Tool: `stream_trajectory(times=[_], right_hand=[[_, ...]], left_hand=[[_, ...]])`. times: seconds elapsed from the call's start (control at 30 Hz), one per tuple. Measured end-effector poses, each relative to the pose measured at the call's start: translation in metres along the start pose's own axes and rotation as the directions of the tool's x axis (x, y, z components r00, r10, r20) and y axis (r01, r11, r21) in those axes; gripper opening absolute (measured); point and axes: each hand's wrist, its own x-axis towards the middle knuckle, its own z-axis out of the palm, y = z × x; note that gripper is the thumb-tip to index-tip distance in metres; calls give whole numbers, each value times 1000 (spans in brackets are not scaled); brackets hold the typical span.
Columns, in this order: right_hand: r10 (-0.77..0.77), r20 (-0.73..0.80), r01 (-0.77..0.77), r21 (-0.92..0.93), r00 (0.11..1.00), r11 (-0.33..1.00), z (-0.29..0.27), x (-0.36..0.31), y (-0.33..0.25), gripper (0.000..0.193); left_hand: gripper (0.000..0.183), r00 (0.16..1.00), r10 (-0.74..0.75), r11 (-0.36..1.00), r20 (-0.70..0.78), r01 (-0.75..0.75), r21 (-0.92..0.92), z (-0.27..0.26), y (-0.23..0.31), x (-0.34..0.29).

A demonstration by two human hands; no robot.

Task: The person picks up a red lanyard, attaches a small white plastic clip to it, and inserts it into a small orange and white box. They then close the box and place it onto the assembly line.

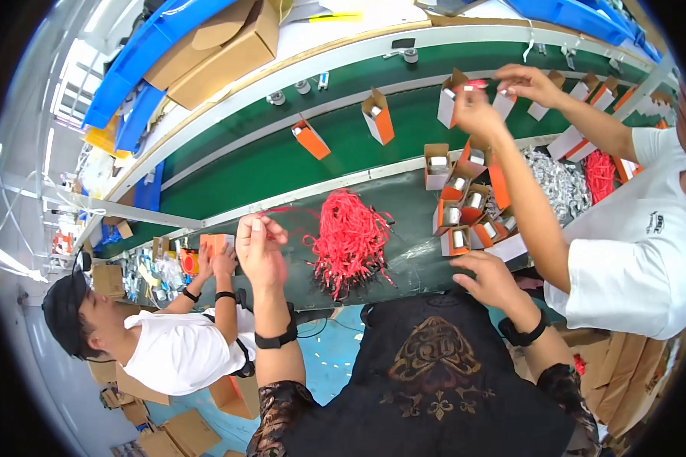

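My left hand (261,247) is raised over the near bench, its fingers pinched on a thin red strap (283,209). To its right lies a heap of red straps (351,236) with black ends. My right hand (484,278) is held with fingers apart and nothing in it, just in front of a cluster of open orange-and-white boxes (457,238). Silvery-white items show inside several of these boxes.
A green conveyor belt (244,152) carries upright open boxes (379,118). At right, a co-worker's hands (476,110) reach over the belt, blurred, with something red. Another person (175,350) handles an orange box at left. Clear plastic-wrapped parts (556,183) pile at right.
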Motion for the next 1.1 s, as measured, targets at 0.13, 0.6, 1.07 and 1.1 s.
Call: stream_trajectory(times=[0.13,0.6,1.07,1.1], right_hand=[[-184,75,176,103,980,979,-2,44,-39,31],[-356,389,-24,702,850,711,40,96,-122,51],[-563,-306,520,-217,768,826,-31,5,-93,23],[-611,-364,558,-249,703,791,-30,5,-92,24]], left_hand=[[15,985,91,996,144,-92,2,39,67,-18],[19,937,208,946,281,-120,-300,108,84,-91],[8,746,-663,698,69,648,-304,67,-60,-156],[8,728,-679,695,99,680,-233,66,-67,-161]])
